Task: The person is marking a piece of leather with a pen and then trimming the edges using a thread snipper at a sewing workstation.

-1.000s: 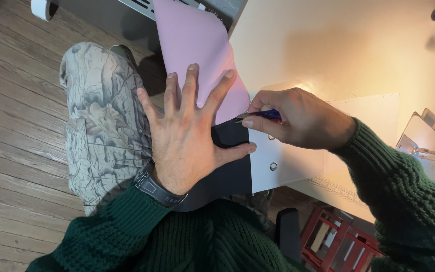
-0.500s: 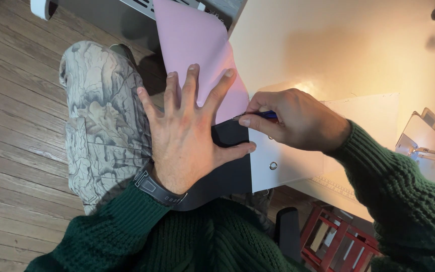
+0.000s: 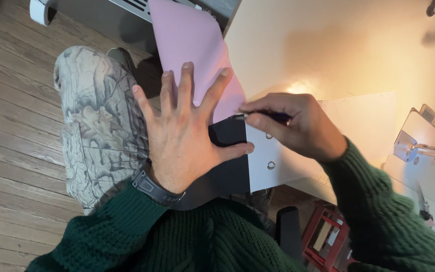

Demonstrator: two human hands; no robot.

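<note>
My left hand [image 3: 185, 133] lies flat with fingers spread, pressing a pink sheet [image 3: 190, 48] down on a black board or folder [image 3: 225, 171] that rests on my lap. My right hand [image 3: 298, 126] pinches a dark blue pen [image 3: 273, 117] whose tip touches the pink sheet's lower right edge, just beside my left fingers. A white piece with two round metal eyelets [image 3: 270, 166] sits under my right hand, next to the black board.
My patterned trouser leg [image 3: 99, 126] is at left above a wooden plank floor [image 3: 11, 151]. A cream table [image 3: 338, 45] fills the upper right. A white sewing machine [image 3: 429, 151] stands at the right edge, a red rack [image 3: 328, 242] below the table.
My right hand with the pen has slid left along the pink sheet's edge, closer to my left fingers. My left hand has stayed pressed in place.
</note>
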